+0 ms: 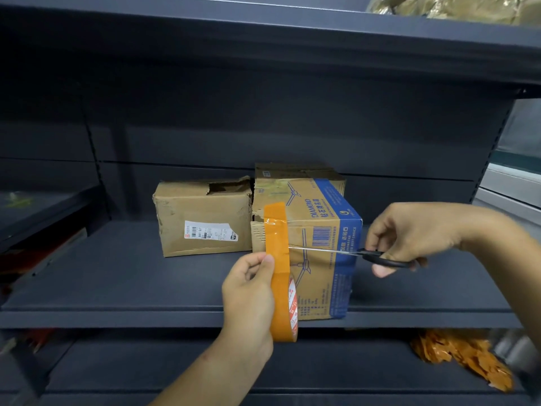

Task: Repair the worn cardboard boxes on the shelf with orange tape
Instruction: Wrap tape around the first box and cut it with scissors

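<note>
Fraying box [307, 247], orange tape [278, 253] seemingly stuck.

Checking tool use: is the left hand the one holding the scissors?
No, the right hand grips the scissors; the left hand holds the orange tape roll.

On the dark shelf [117, 276], the left hand [248, 297] grips an orange tape roll [282, 306], its strip stuck up the blue-printed box [325, 253]. The right hand [409, 232] holds black-handled scissors [366, 254], blades at the strip. A torn plain box [202, 218] sits just left
</note>
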A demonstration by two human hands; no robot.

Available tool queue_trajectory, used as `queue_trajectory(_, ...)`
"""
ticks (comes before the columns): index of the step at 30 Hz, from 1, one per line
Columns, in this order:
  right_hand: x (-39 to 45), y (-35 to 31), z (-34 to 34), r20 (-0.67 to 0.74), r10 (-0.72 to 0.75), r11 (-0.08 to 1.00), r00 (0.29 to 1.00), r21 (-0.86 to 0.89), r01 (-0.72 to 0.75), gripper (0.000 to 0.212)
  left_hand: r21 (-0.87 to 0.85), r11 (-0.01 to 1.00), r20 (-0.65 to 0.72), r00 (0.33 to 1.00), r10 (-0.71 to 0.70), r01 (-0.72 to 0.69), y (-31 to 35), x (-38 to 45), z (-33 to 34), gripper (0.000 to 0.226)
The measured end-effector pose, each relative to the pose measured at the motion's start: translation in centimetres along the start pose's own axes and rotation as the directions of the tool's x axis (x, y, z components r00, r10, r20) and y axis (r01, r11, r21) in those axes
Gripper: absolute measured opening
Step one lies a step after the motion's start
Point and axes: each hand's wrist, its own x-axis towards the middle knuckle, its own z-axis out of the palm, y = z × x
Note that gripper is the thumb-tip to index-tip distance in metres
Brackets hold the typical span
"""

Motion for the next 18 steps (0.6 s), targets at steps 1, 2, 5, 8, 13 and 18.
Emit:
queue_trajectory(1,-0.2,0.1,-0.2,-0.008,0.011,1.0,1.0,-0.008,-0.011,0.033,0.002,1.0,0.005,1.0,-0.003,0.003,0.0,0.0,0.0,0.008)
queue_trajectory(2,-0.3,0.0,-0.2,-0.018,0.021,1.0,1.0,-0.015,-0.022,0.034,-0.001,1.0,0.008,1.0,-0.006,0.006,0.0,-0.1,0.0,0.008)
queue_trajectory(5,-0.2,-0.5,-0.2,-0.02,0.033,0.999,0.999,-0.029,-0.033,0.036,-0.014,1.0,0.005,1.0,-0.01,0.01,0.0,0.0,0.0,0.009)
queue_trajectory(8,0.4,-1.5,0.0,0.007,0.022,0.999,1.0,-0.041,-0.021,0.036,-0.021,0.999,0.004,1.0,-0.024,0.024,-0.2,0.1,0.1,0.009)
queue_trajectory(13,1.3,-3.0,0.2,0.036,0.016,0.999,0.999,-0.035,-0.015,0.03,-0.018,0.999,-0.014,0.999,-0.048,0.048,-0.5,0.5,-0.2,0.011)
queue_trajectory(18,1.7,-3.8,0.4,0.053,-0.008,0.999,0.999,-0.037,0.01,0.037,-0.04,0.998,-0.024,0.998,-0.051,0.05,-0.5,0.5,-0.2,0.009)
